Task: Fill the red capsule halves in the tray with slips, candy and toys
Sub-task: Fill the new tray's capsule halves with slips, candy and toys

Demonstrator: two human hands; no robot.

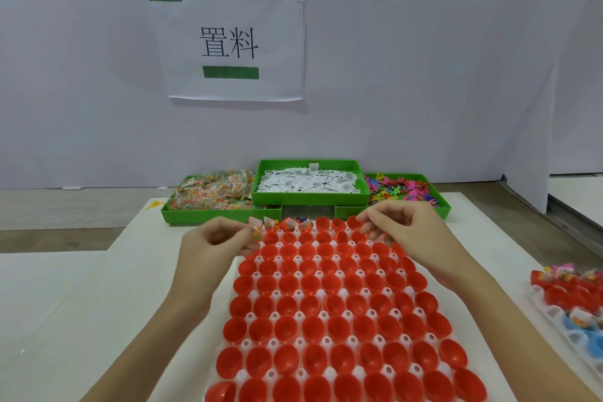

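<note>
Over the tray's [321, 315] far edge, left hand [217, 240] pinches candy packet [255, 231].

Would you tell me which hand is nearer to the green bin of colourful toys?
Right. The right hand hovers just in front of the toy bin, while the left hand is across the tray, below the candy bin.

A white paper sheet [228, 42] taped to the wall, upper middle of the frame, reads "置料" in black; print on the slips [308, 181] is illegible.
</note>
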